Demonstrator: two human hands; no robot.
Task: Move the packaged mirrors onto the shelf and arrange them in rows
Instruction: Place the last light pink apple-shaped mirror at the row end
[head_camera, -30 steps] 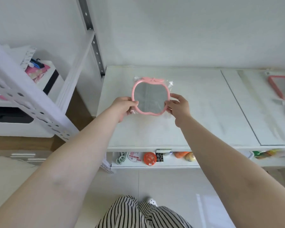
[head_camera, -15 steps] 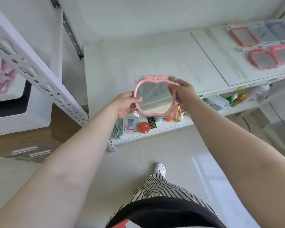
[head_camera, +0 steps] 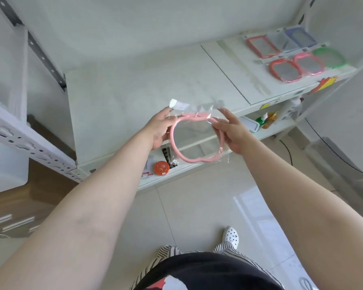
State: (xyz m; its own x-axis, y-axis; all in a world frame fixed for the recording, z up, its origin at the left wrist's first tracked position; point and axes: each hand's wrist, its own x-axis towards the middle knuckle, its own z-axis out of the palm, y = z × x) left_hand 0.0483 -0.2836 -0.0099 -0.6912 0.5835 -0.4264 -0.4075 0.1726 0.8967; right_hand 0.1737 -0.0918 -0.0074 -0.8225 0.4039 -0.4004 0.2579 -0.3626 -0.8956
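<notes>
A pink apple-shaped mirror (head_camera: 196,140) in clear wrap hangs in the air past the shelf's (head_camera: 134,97) front edge, left hand (head_camera: 158,130) and right hand (head_camera: 232,132) gripping its sides. Six mirrors (head_camera: 296,57) lie in two rows at the shelf's right end.

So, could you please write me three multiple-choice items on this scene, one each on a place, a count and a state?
1. Where do the mirrors already put down lie?
A. far right of the shelf
B. on the floor
C. far left of the shelf

2. How many mirrors lie there?
A. two
B. six
C. nine

3. How is the pink apple-shaped mirror held?
A. by one hand
B. lying on the shelf
C. by both hands, off the shelf

Answers:
1 A, they sit at the right end of the shelf.
2 B, two rows of three show.
3 C, left hand and right hand grip the pink apple-shaped mirror by its sides.
</notes>
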